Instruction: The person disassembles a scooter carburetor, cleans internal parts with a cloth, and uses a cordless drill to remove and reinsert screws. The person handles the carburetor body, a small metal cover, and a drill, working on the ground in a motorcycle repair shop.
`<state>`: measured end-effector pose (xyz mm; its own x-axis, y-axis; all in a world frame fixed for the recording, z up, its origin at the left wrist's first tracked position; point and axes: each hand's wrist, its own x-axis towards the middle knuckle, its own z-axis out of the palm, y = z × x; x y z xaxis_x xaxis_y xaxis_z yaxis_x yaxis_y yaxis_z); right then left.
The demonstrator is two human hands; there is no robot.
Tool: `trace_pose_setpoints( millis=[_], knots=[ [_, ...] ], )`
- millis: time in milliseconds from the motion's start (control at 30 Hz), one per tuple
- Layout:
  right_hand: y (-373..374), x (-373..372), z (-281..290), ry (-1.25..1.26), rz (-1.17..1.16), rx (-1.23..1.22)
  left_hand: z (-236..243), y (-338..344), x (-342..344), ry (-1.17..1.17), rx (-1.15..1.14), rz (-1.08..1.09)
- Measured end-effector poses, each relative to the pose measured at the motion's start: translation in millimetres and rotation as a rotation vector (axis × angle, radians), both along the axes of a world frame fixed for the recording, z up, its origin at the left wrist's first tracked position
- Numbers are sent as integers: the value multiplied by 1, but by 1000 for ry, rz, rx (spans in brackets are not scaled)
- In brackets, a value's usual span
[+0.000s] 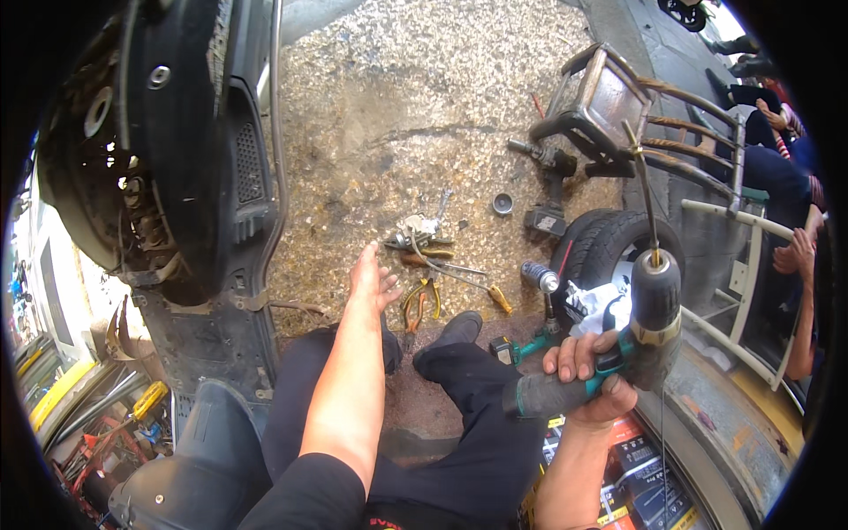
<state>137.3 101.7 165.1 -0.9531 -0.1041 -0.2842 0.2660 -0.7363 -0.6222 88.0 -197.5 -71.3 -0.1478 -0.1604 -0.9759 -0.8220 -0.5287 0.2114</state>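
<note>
My right hand [590,371] grips a teal and black cordless drill [657,331], its fingers wrapped round the handle. A long thin bit [647,199] stands up from the chuck. My left hand [372,281] reaches out over the ground with its fingers apart, holding nothing that I can see. Close to its fingertips lie a small metal part [415,228] and dark-handled hand tools [426,259]. Yellow-handled pliers [424,302] rest nearer my feet. A screwdriver with a yellow handle [500,299] lies to their right.
A large black vehicle panel [238,177] stands at the left. On the right are a tyre [640,237], a spray can [540,276], a second cordless tool [548,172], a teal tool [526,347] and a wooden chair [609,97]. Other people [791,212] sit at the far right.
</note>
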Motion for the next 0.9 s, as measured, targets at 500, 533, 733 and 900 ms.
trace_pose_setpoints(
  millis=[500,533,733,900],
  knots=[
    [11,-59,-159,132,-48,41,-151,26,-36,-54,-213,57],
    [11,-64,-162,154,-40,35,-153,29,-37,-38,-164,63],
    [10,-72,-172,170,17,14,-155,53,-27,-27,-78,55],
    [10,-69,-176,177,11,1,-171,59,-24,87,-26,156]
  ],
)
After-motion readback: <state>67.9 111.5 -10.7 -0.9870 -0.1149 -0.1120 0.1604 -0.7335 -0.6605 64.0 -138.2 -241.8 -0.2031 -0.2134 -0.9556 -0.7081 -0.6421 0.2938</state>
